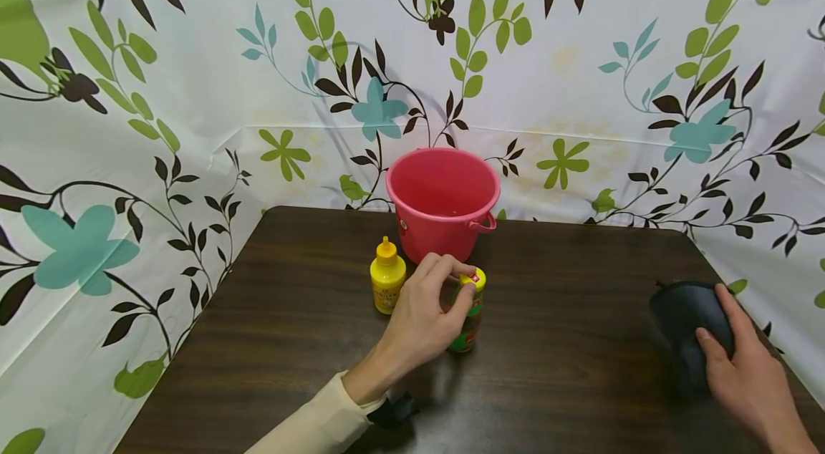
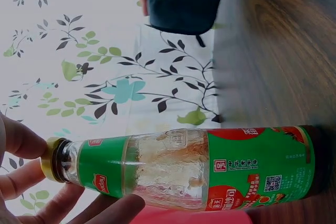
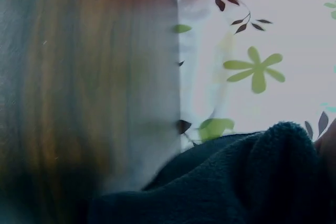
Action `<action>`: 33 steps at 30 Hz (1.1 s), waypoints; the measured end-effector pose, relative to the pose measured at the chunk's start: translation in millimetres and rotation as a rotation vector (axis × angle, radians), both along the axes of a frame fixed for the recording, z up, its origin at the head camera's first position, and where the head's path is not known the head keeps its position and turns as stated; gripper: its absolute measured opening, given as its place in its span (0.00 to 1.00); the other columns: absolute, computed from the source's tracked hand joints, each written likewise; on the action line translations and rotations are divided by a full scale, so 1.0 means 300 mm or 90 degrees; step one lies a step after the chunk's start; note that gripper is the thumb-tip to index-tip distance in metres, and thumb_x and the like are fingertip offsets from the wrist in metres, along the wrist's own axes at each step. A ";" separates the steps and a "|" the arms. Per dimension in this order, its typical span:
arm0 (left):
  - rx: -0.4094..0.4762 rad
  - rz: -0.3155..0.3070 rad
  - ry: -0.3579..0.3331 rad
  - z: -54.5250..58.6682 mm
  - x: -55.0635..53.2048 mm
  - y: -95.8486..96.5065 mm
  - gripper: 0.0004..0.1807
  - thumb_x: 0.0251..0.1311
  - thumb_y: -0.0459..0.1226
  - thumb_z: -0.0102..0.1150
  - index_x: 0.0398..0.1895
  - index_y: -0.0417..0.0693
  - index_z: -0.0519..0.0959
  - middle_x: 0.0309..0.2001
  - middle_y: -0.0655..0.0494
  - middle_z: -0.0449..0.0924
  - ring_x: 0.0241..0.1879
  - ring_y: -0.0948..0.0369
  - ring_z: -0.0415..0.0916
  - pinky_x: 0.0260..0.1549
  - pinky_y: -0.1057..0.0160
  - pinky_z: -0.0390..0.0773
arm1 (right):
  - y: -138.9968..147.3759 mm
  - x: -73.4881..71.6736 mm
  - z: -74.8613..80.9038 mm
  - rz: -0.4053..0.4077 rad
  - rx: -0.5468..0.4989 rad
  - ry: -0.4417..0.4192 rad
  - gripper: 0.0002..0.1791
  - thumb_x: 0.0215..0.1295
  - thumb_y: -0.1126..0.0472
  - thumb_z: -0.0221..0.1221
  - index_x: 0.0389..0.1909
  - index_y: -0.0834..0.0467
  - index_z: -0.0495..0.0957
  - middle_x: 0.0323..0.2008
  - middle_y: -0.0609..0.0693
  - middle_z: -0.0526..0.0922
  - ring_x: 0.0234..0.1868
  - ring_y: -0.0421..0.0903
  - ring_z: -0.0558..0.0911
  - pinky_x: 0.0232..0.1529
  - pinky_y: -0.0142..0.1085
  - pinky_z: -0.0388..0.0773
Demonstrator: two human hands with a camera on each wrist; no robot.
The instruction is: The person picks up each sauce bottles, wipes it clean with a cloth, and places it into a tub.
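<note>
With thumb and fingers, my left hand pinches the yellow cap of a glass sauce bottle, which stands upright on the table in front of the bucket. The left wrist view shows the same bottle sideways, its label green and red and its clear middle streaked with residue. Over the table's right side, my right hand grips a dark cloth. That cloth looks fuzzy and folded in the right wrist view. A yellow squeeze bottle with a pointed tip stands just left of the glass bottle.
A pink bucket with a side handle stands at the back middle of the dark wooden table. Behind it hangs a white curtain printed with leaves and birds. A black strap lies by my left wrist.
</note>
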State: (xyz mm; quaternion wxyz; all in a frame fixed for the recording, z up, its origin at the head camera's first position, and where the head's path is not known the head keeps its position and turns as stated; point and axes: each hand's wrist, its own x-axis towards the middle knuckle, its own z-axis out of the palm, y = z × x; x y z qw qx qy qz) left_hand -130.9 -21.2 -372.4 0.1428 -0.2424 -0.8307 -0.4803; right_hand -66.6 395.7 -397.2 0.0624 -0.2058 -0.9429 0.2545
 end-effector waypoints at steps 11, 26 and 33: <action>0.000 -0.004 -0.009 -0.003 -0.001 0.000 0.10 0.67 0.39 0.64 0.49 0.53 0.83 0.50 0.59 0.83 0.45 0.66 0.78 0.41 0.66 0.82 | 0.038 -0.014 -0.058 0.064 -0.121 -0.094 0.43 0.85 0.40 0.39 0.85 0.44 0.23 0.82 0.76 0.32 0.75 0.87 0.46 0.61 0.80 0.58; 0.005 -0.006 -0.011 0.002 0.000 -0.003 0.10 0.67 0.39 0.64 0.50 0.53 0.83 0.51 0.59 0.83 0.45 0.67 0.78 0.42 0.66 0.82 | -0.032 -0.026 -0.079 0.128 -0.082 -0.001 0.46 0.83 0.40 0.47 0.87 0.42 0.29 0.80 0.70 0.59 0.73 0.77 0.67 0.51 0.40 0.88; 0.001 -0.007 -0.009 0.002 0.000 -0.004 0.10 0.67 0.39 0.64 0.50 0.53 0.83 0.51 0.59 0.83 0.45 0.67 0.79 0.42 0.66 0.83 | -0.047 -0.047 -0.105 0.219 0.044 -0.054 0.45 0.83 0.38 0.47 0.88 0.48 0.35 0.80 0.77 0.52 0.72 0.87 0.58 0.58 0.82 0.62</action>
